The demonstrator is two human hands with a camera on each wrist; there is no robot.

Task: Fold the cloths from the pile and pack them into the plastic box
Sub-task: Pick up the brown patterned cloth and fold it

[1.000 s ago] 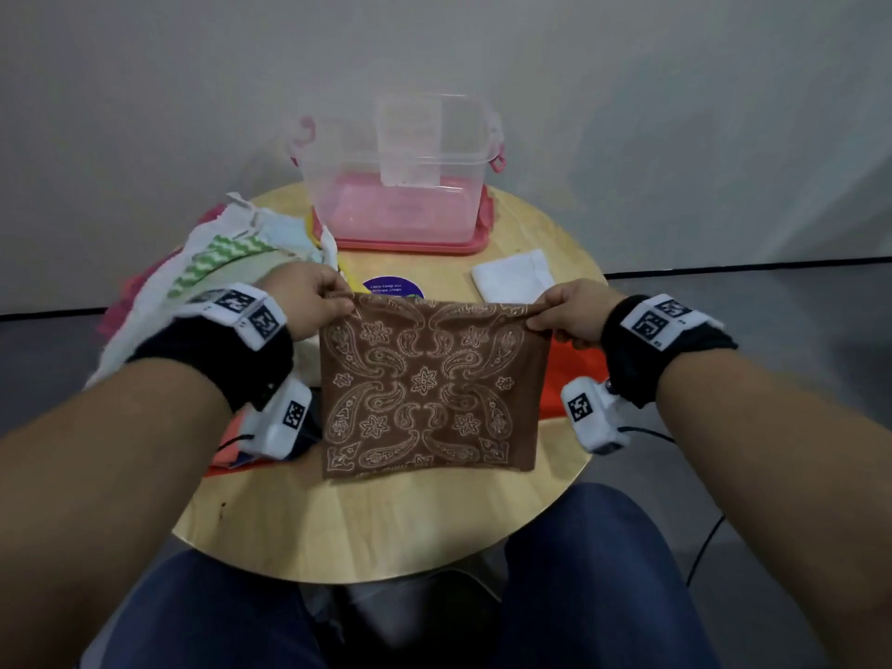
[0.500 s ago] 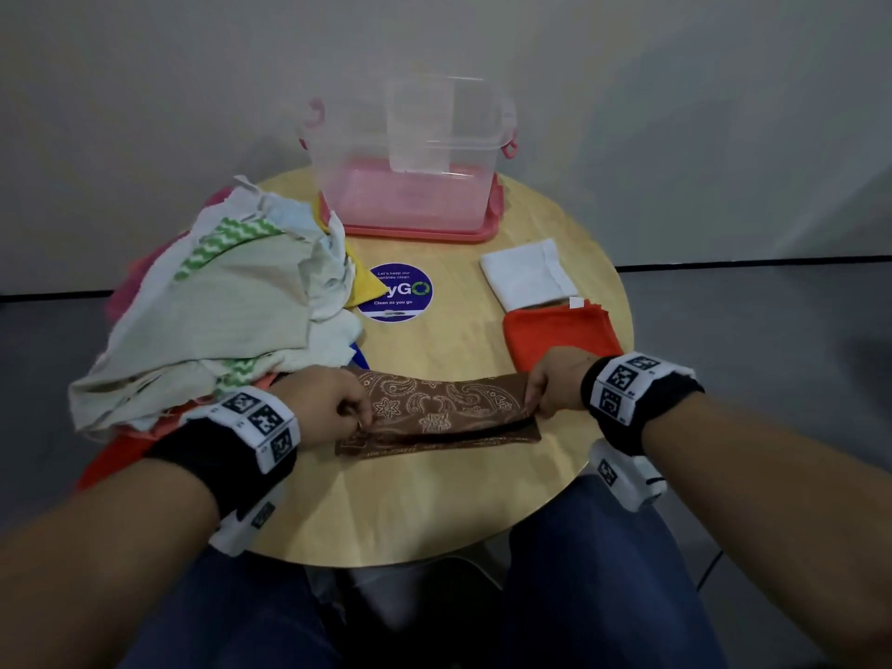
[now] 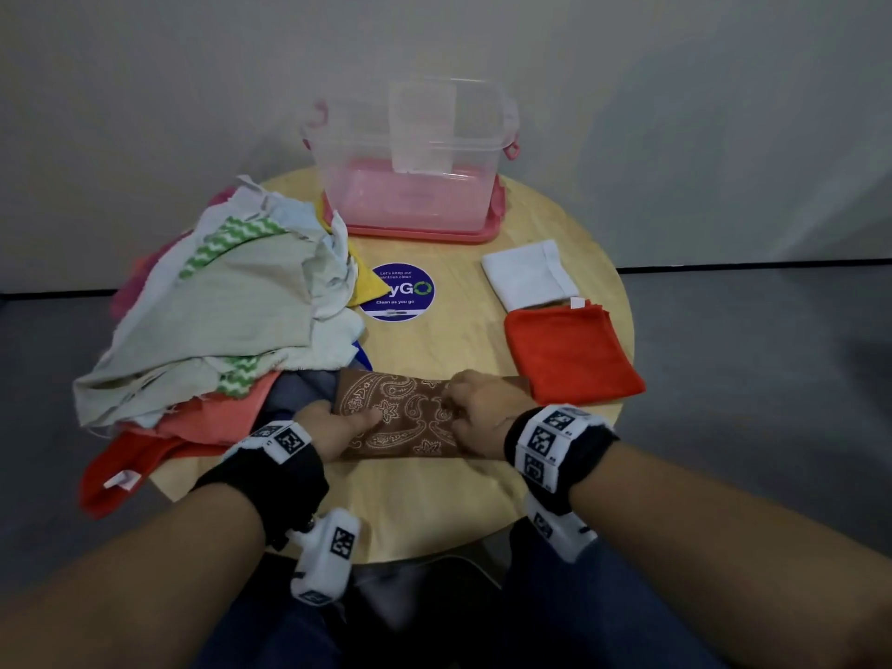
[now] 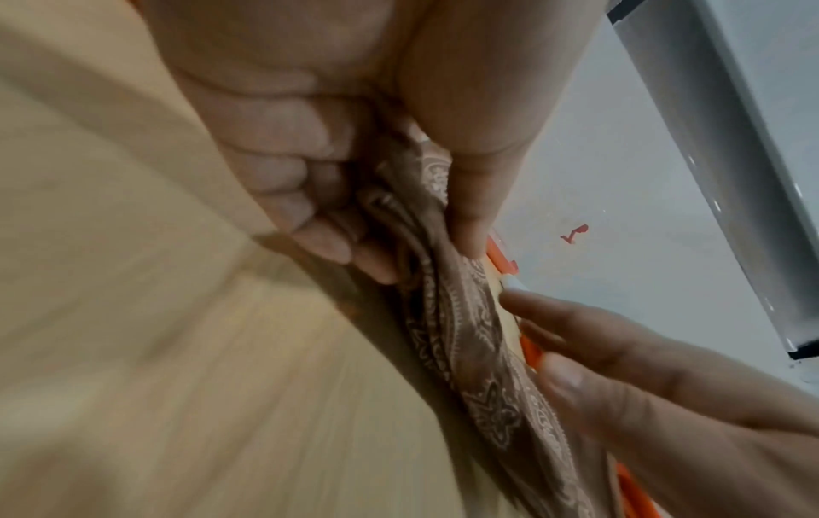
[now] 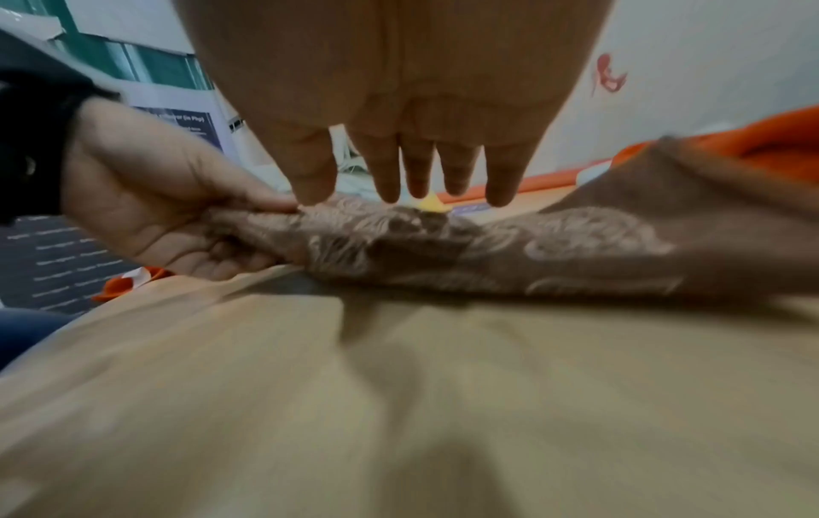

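Observation:
A brown paisley cloth [image 3: 410,420] lies folded on the round wooden table [image 3: 434,504], near its front edge. My left hand [image 3: 357,420] pinches the cloth's left end between thumb and curled fingers [image 4: 337,245]. My right hand [image 3: 463,408] is over the cloth's right half, and its straight fingers [image 5: 416,175] point down and touch the top layer [image 5: 487,252]. The clear plastic box [image 3: 410,152] stands open on its pink lid [image 3: 425,234] at the far side. The pile of loose cloths [image 3: 231,306] fills the left of the table.
A folded white cloth [image 3: 528,275] and a folded orange cloth [image 3: 569,354] lie at the right, the orange one touching the brown cloth's right end. A blue round sticker [image 3: 397,292] marks the table's middle. An orange cloth [image 3: 116,470] hangs off the left edge.
The brown cloth came down from hanging and now lies folded on the table. My right hand let go of its right end and moved left onto it with straight fingers. My left hand still pinches.

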